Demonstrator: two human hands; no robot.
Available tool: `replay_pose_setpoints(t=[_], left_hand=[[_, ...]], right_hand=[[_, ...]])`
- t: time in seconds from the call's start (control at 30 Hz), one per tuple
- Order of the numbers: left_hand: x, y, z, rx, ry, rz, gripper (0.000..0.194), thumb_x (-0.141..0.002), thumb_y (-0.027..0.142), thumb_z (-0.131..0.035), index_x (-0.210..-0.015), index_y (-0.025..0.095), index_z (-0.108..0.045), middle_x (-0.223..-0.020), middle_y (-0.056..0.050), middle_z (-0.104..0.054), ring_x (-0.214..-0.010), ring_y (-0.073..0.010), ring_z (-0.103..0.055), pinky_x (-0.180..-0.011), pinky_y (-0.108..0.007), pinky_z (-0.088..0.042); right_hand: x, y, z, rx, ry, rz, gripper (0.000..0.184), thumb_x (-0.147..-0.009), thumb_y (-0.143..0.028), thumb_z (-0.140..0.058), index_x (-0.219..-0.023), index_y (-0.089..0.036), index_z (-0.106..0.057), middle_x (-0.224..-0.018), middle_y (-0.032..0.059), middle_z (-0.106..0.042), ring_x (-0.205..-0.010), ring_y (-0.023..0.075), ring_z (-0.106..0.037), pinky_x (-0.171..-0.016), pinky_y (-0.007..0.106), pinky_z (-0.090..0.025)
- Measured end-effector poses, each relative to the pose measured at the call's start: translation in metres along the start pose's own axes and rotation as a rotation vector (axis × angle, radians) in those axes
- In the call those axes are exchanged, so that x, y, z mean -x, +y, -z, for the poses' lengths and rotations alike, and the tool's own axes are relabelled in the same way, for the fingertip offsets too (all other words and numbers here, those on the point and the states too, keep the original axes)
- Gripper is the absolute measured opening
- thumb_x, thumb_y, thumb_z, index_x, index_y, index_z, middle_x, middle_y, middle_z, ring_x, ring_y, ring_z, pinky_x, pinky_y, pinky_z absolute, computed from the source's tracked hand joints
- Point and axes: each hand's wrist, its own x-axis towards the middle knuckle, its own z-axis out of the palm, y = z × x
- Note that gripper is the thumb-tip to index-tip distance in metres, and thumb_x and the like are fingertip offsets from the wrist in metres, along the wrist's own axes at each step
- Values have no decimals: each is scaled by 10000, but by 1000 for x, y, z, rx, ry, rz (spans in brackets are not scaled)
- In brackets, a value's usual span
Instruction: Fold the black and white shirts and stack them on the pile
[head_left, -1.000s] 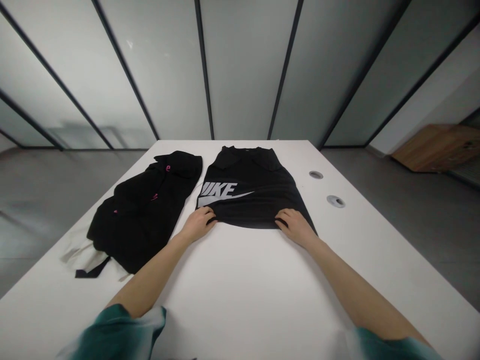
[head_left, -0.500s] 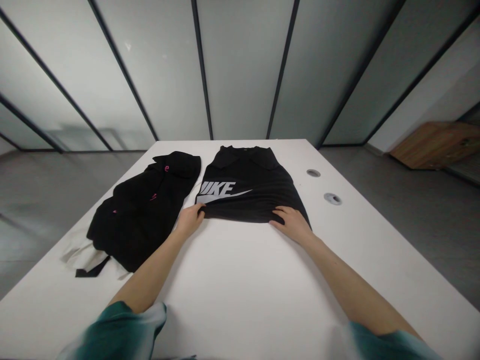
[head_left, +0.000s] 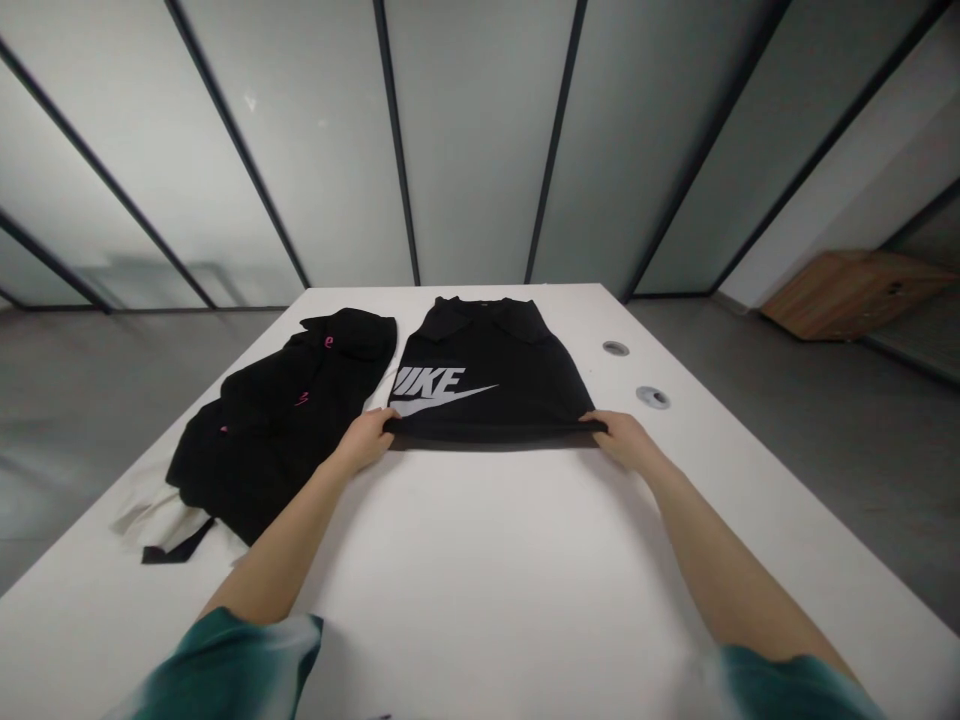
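Observation:
A black shirt with a white logo [head_left: 487,375] lies flat on the white table [head_left: 487,580], its collar towards the far edge. My left hand [head_left: 365,440] pinches the near left corner of its hem. My right hand [head_left: 628,441] pinches the near right corner. The hem is stretched straight between both hands and lifted slightly off the table, casting a thin shadow.
A pile of black clothing with pink marks [head_left: 281,420] lies to the left of the shirt, with a black strap and pale cloth at its near end. Two round cable ports [head_left: 652,396] sit in the table at the right. Glass panels stand behind the table.
Both hands slid outward along the hem to its corners. The bunched hem is now pulled straight and taut, and has drawn a little farther from me.

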Motion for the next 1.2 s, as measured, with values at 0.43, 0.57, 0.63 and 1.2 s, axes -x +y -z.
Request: replay_pose_setpoints(t=[0.43, 0.57, 0.63, 1.2], left_hand=[[-27, 12, 67, 721, 99, 102, 304, -727, 430, -660, -915, 191, -647, -838, -19, -667, -776, -179, -617, -717, -287, -488], [-68, 7, 10, 439, 279, 206, 157, -807, 329, -560, -850, 191, -623, -848, -46, -676, -864, -219, -631, -796, -323, -493], [-76, 10, -10, 301, 247, 190, 149, -859, 276, -497, -917, 206, -615, -890, -57, -689, -899, -226, -643, -833, -334, -488], [-61, -7, 11, 320, 399, 72, 184, -869, 344, -479, -939, 211, -585, -949, -58, -683, -953, -228, -633, -880, -337, -482]], right_hand=[[-7, -19, 67, -639, 88, -229, 265, -700, -421, -633, -868, -221, -586, -752, 21, -661, -683, 196, -601, -605, 287, -438], [-43, -13, 16, -334, 284, -272, 163, -781, -324, -557, -866, -204, -628, -841, 77, -710, -817, 253, -651, -747, 355, -486], [-51, -13, -4, -207, 224, -214, 203, -823, -262, -530, -975, -197, -647, -954, 99, -735, -899, 267, -669, -812, 367, -489], [-29, 5, 4, -390, 277, -171, 206, -692, -284, -519, -842, -208, -638, -792, 53, -706, -719, 222, -637, -681, 329, -481]])
